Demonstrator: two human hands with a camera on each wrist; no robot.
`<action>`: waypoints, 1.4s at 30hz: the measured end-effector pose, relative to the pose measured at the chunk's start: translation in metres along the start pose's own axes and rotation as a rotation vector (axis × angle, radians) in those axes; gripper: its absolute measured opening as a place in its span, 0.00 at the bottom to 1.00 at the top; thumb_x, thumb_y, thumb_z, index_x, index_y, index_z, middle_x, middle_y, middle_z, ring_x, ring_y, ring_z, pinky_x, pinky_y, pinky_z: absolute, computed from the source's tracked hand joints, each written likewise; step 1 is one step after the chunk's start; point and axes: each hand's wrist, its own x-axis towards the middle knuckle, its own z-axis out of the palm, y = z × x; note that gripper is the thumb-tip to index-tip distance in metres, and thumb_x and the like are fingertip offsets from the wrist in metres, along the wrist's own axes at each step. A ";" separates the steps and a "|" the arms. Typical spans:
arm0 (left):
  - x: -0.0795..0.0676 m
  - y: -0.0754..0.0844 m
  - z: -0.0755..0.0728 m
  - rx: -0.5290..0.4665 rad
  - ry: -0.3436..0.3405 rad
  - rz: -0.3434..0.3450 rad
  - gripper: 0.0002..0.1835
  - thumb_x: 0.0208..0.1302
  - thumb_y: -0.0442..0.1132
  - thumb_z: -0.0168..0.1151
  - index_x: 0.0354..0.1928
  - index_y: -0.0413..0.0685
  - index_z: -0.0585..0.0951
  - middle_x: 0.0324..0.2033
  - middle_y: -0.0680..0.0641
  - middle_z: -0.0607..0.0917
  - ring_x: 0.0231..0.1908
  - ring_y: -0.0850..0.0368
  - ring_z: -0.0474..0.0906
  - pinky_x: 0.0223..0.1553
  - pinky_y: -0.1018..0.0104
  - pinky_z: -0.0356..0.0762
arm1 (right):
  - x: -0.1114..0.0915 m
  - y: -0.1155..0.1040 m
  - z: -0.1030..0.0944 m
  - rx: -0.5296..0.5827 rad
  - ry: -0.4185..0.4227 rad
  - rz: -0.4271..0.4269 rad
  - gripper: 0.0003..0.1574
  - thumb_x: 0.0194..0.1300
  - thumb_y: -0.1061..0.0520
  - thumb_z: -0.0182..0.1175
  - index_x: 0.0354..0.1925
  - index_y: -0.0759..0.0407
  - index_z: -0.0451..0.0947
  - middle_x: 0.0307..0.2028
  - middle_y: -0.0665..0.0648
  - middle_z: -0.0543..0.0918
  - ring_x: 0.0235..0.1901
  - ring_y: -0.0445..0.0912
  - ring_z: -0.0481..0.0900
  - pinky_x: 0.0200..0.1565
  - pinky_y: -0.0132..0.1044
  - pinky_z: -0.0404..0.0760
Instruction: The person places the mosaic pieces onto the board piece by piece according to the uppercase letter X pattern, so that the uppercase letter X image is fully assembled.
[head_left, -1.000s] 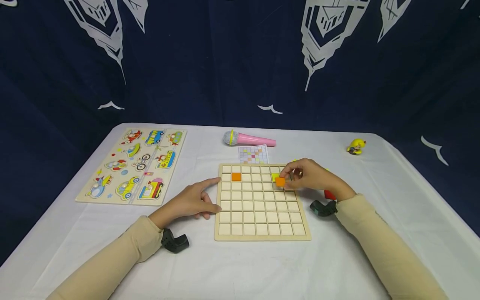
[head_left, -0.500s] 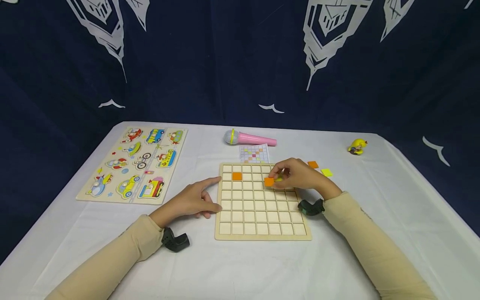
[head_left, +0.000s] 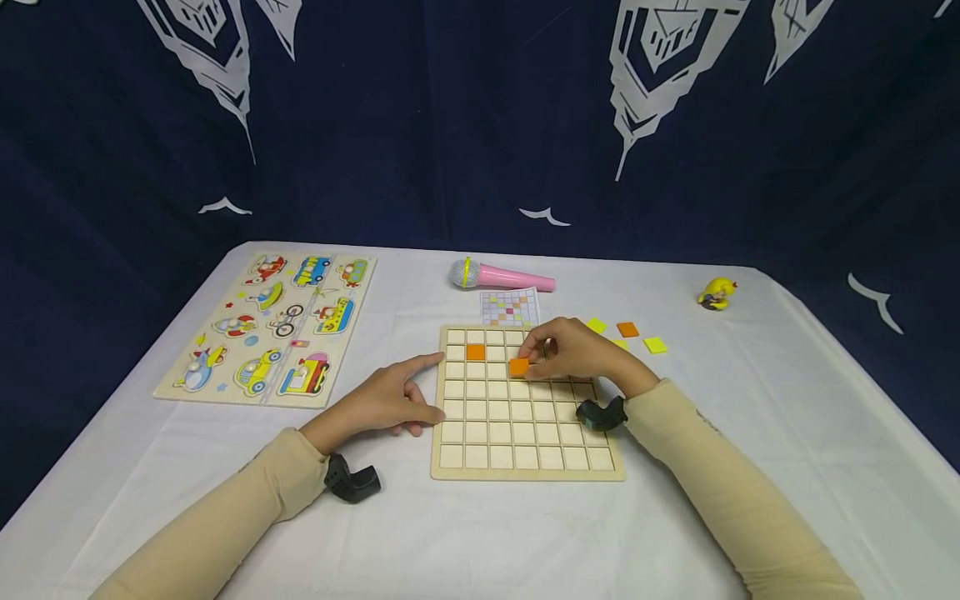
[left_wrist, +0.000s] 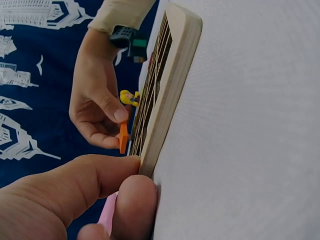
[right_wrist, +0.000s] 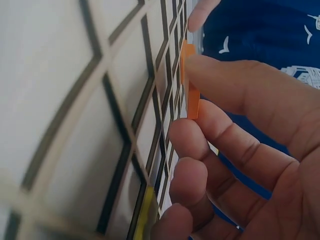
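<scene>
My right hand (head_left: 573, 350) pinches an orange square tile (head_left: 518, 367) between thumb and fingers, over the upper rows of a wooden grid board (head_left: 525, 476). In the left wrist view the held tile (left_wrist: 123, 138) stands edge-on, close over the grid. Another orange tile (head_left: 476, 352) lies in a cell at the board's upper left. A yellow tile (right_wrist: 145, 212) on the board shows in the right wrist view; the right hand hides it in the head view. My left hand (head_left: 378, 402) touches the board's left edge with its extended index finger and thumb tip.
Several loose yellow tiles (head_left: 655, 345) and an orange one (head_left: 627, 330) lie right of the board. Behind it are a small pattern card (head_left: 510, 307) and a pink microphone (head_left: 513, 278). A vehicle puzzle (head_left: 273, 329) lies left, a yellow duck figure (head_left: 717, 293) at the back right.
My right hand has moved left across the board with the orange tile, uncovering the loose tiles at the right. The left hand stays at the board's edge.
</scene>
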 end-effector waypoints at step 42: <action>0.002 0.000 0.000 0.006 -0.001 -0.015 0.52 0.62 0.39 0.80 0.85 0.45 0.61 0.24 0.48 0.86 0.20 0.60 0.81 0.22 0.69 0.73 | 0.019 -0.026 0.009 -0.049 -0.036 0.050 0.08 0.63 0.63 0.78 0.41 0.60 0.90 0.32 0.49 0.84 0.30 0.43 0.73 0.41 0.38 0.74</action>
